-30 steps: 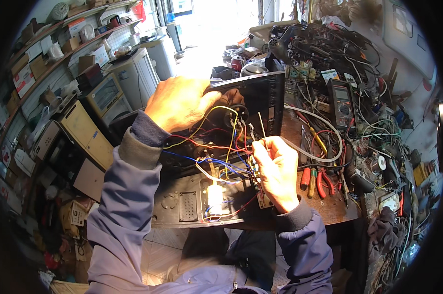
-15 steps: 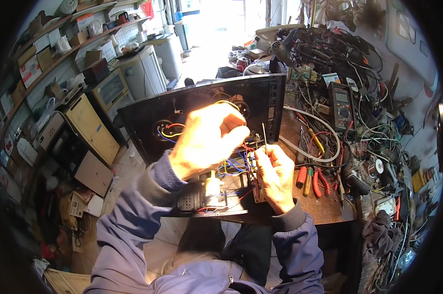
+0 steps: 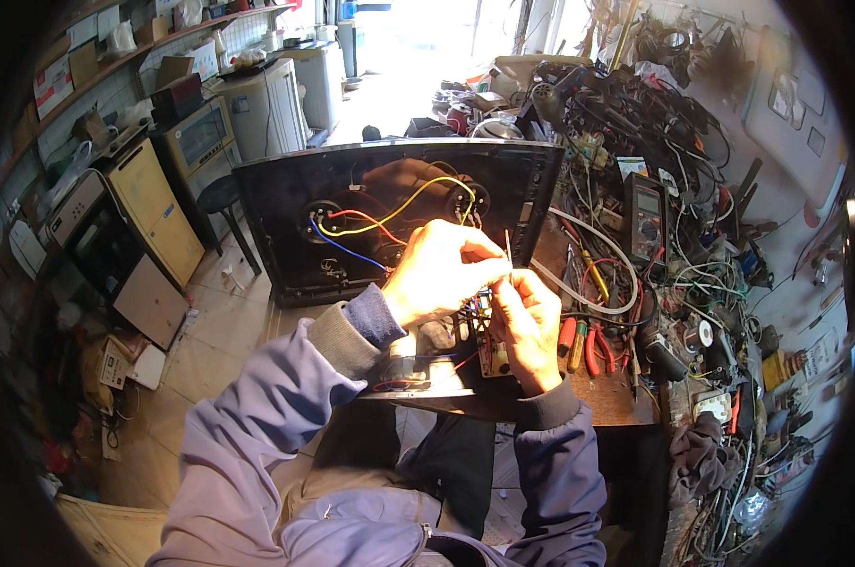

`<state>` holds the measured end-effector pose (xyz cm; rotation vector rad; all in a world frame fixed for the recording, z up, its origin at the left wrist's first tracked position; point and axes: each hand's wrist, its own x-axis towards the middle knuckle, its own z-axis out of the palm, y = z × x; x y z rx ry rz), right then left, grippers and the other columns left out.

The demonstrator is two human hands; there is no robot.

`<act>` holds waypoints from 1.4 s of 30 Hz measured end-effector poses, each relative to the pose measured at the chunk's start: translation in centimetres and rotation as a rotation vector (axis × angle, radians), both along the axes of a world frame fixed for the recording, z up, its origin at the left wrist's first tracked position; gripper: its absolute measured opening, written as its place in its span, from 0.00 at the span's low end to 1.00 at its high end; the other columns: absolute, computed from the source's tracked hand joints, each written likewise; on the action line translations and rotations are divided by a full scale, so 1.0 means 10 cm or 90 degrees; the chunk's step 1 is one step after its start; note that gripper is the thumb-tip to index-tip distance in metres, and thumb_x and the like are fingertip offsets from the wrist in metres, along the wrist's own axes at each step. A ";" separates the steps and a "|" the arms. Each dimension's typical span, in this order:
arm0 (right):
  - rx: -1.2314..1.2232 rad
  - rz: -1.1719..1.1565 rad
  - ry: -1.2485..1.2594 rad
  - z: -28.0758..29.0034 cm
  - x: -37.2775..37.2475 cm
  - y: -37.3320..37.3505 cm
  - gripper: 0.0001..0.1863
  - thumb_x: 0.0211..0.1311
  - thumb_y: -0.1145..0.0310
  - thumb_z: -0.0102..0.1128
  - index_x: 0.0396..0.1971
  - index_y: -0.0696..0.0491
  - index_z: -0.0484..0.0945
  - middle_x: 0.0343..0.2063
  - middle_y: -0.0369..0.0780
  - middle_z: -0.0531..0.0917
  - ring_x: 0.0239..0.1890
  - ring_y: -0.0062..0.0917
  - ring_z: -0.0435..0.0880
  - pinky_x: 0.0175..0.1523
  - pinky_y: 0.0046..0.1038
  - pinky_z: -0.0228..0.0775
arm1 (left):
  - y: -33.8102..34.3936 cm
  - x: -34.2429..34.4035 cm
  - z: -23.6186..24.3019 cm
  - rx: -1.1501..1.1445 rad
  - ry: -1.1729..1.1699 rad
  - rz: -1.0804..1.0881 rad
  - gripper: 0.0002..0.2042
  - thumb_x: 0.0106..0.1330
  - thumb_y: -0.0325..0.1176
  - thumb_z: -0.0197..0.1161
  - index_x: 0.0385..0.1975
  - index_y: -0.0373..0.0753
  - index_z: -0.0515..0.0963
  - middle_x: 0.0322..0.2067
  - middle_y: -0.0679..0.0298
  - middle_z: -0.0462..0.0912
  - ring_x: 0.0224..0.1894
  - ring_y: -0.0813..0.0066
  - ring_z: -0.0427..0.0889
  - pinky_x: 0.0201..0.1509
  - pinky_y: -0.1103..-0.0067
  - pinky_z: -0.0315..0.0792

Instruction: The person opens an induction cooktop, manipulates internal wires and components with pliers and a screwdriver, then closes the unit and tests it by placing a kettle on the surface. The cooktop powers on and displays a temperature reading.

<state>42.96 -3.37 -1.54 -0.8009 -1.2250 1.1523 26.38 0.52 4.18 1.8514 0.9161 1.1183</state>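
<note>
A thin rod [image 3: 508, 246] was pinched by the right hand [image 3: 531, 323], left hand's [image 3: 437, 274] grip unclear; slippage risked a snagged blue wire [image 3: 357, 255].

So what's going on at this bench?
The person's right hand holds a thin rod upright. The left hand is right beside it, perhaps touching. Behind the hands stands a black panel with yellow, red and blue wires across it. Red-handled pliers lie on the table to the right.
</note>
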 end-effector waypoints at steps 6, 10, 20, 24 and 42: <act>0.009 -0.137 -0.079 0.08 0.07 -0.12 0.10 0.74 0.68 0.56 0.40 0.60 0.81 0.27 0.29 0.80 0.26 0.10 0.71 0.31 0.17 0.63 | -0.01 -0.01 -0.01 0.001 -0.008 0.007 0.08 0.63 0.29 0.70 0.36 0.31 0.86 0.29 0.60 0.88 0.33 0.80 0.85 0.41 0.80 0.79; 0.100 -0.394 -0.440 0.15 0.36 -0.18 0.13 0.70 0.70 0.53 0.44 0.63 0.80 0.27 0.48 0.84 0.28 0.33 0.83 0.37 0.35 0.73 | 0.01 -0.03 -0.06 0.040 0.017 0.009 0.08 0.62 0.30 0.71 0.35 0.31 0.86 0.29 0.61 0.88 0.32 0.80 0.85 0.40 0.80 0.79; 0.244 -0.446 -0.692 -0.31 0.75 0.46 0.10 0.57 0.78 0.60 0.39 0.65 0.76 0.31 0.60 0.81 0.37 0.57 0.81 0.41 0.50 0.72 | -0.15 0.03 -0.10 0.077 0.034 0.006 0.07 0.62 0.28 0.73 0.34 0.31 0.85 0.27 0.63 0.87 0.29 0.84 0.83 0.36 0.83 0.78; 0.174 -0.376 -0.661 -0.28 0.75 0.59 0.13 0.58 0.75 0.61 0.41 0.67 0.77 0.33 0.60 0.82 0.41 0.57 0.81 0.45 0.50 0.72 | -0.16 -0.01 -0.25 0.074 0.010 -0.024 0.06 0.62 0.24 0.71 0.36 0.30 0.85 0.31 0.62 0.87 0.33 0.82 0.84 0.40 0.83 0.79; 0.078 -0.591 -0.784 -0.29 1.51 -0.81 0.08 0.60 0.69 0.67 0.30 0.58 0.80 0.29 0.49 0.82 0.33 0.48 0.82 0.38 0.44 0.73 | -0.46 -0.03 -0.20 0.168 0.080 0.022 0.03 0.59 0.22 0.71 0.31 0.32 0.84 0.28 0.65 0.83 0.29 0.84 0.80 0.33 0.85 0.74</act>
